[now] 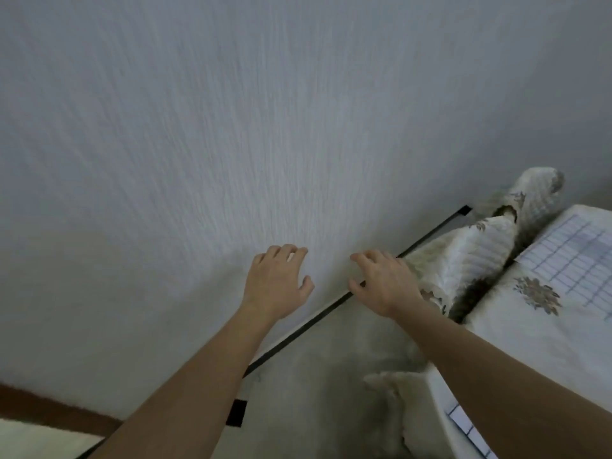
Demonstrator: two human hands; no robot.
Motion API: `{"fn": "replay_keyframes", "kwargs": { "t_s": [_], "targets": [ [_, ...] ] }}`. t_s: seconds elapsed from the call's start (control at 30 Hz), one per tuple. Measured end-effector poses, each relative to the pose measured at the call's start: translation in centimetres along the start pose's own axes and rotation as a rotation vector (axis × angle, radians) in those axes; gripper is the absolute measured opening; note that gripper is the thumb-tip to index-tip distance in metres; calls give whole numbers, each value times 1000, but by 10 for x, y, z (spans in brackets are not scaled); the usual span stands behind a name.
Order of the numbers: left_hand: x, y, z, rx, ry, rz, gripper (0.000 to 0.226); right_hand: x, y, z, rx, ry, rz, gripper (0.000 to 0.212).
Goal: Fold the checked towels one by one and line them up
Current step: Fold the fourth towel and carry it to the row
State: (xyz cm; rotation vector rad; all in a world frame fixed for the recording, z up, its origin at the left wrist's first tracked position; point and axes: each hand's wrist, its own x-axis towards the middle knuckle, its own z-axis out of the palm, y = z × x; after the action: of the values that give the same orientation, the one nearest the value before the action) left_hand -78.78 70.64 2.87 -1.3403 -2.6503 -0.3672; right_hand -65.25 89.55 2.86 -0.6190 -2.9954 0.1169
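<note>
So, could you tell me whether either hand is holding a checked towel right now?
No, the left hand and right hand are both open and empty.

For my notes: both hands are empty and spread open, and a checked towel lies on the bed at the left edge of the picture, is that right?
Not quite: the checked towel lies at the right edge, as the head view shows. Both hands, left and right, are indeed empty and spread open.

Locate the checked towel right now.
Head view, far right: the checked towel lies flat on the floral bedspread, right of the right hand; neither hand touches it.
</note>
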Motion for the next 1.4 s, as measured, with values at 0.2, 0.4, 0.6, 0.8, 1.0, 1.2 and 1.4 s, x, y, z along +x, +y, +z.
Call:
{"fn": "replay_keyframes", "kwargs": {
  "t_s": [0.2,0.4,0.6,0.8,1.0,1.2,1.4],
  "targets": [
    [84,-4,20,-24,-12,167,57,38,35,-3,-31,39,155,55],
    [174,28,46,-35,-49,324,56,73,97,-2,-46,53,298,54],
    [292,79,82,-53,-55,463,56,127,196,1,-72,123,424,52],
    [432,152,131,-28,-92,600,55,184,309,-7,-97,166,564,48],
    [519,227,156,-37,-152,740,57,201,391,-22,-109,170,714,42],
    [586,283,181,-26,-183,836,58,209,442,-24,-86,194,842,48],
    [645,322,216,-42,-216,919,57,223,481,-22,-98,178,946,48]
  ]
}}
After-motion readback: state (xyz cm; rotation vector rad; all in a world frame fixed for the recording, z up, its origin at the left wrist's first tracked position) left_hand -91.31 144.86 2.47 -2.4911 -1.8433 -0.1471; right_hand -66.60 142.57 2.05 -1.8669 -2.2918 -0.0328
